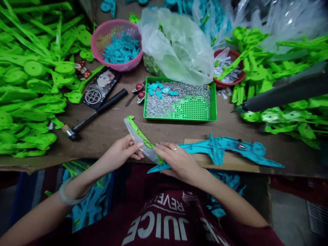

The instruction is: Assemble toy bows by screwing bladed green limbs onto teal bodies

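Note:
A long blue plastic piece (217,147) lies across the front of the table on a strip of cardboard. At its left end a curved green part (140,135) with a clear blade-like piece (135,136) stands out at an angle. My left hand (129,149) pinches the clear piece between thumb and fingers. Over the joint between the green part and the blue piece rests my right hand (178,159), a ring on one finger, its fingers closed round the left end of the blue piece. What lies under that palm is hidden.
A green tray (180,119) of small metal parts stands beyond my hands. A hammer (97,112), a phone (101,87) and a pink basket (116,65) are at left. Green parts pile up on both sides. A dark tool (284,87) juts in from the right.

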